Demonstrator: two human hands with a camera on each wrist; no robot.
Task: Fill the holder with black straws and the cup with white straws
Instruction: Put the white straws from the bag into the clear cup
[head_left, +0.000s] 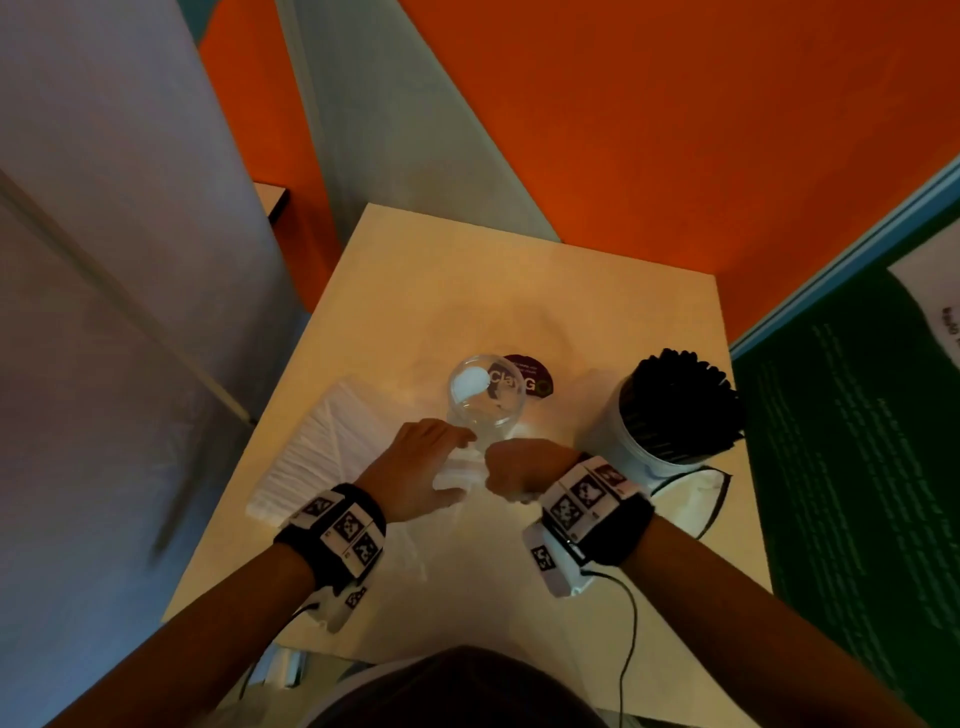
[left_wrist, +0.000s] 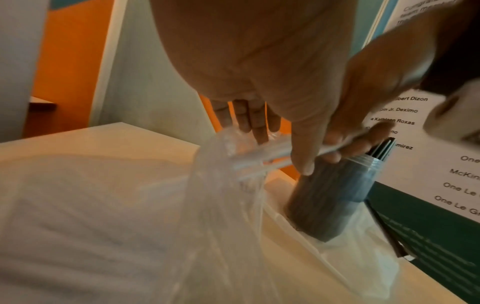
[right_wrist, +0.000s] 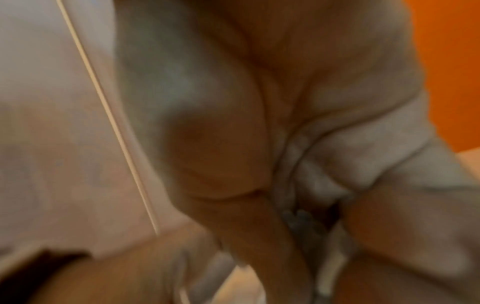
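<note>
1. Grip: left hand (head_left: 423, 467) and right hand (head_left: 519, 470) both pinch a white straws bundle (head_left: 460, 470), drawing it from its plastic bag (left_wrist: 226, 205).
2. Cup (head_left: 485, 397), twelve o'clock: empty, awaiting it.
3. Holder (head_left: 670, 415), two o'clock on worktop (head_left: 519, 291): packed with black straws (head_left: 680, 400).

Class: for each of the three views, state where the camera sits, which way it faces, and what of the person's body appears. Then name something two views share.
Head: worn on the head, facing down at the table; both forearms, left hand, right hand.
Left wrist: along the left hand toward white straws in a plastic bag; palm, fingers.
Right wrist: close on the right hand; blurred palm.
Shared: head and left wrist both show the holder of black straws.
</note>
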